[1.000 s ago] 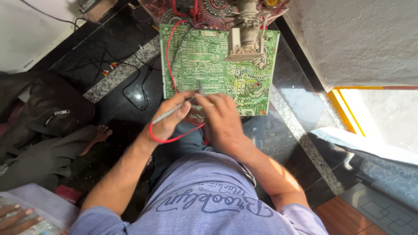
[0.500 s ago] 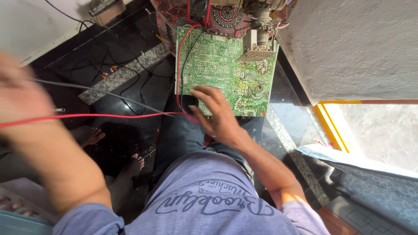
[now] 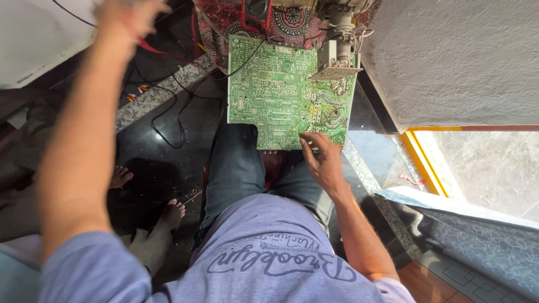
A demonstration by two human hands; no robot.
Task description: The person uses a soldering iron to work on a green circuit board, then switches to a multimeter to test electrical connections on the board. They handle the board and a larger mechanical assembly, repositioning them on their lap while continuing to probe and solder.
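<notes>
A green circuit board (image 3: 275, 95) lies solder side up above my knees, with a small grey board (image 3: 335, 72) and a cylindrical part at its upper right corner. My right hand (image 3: 321, 160) rests at the board's lower right edge, fingers spread and touching it, holding nothing. My left hand (image 3: 128, 15) is raised to the upper left, blurred, closed on a red wire (image 3: 160, 49) that runs from it toward the top of the board.
Black cables (image 3: 168, 112) loop over the dark floor left of the board. A patterned red cloth (image 3: 292, 22) lies under the board's top. A rough white wall (image 3: 449, 62) stands at right, with a yellow frame (image 3: 418, 160). My bare feet (image 3: 163, 219) show at lower left.
My left hand swung from the board out to the left and then up to the upper left, carrying the red wire. My right hand slid to the board's lower right edge.
</notes>
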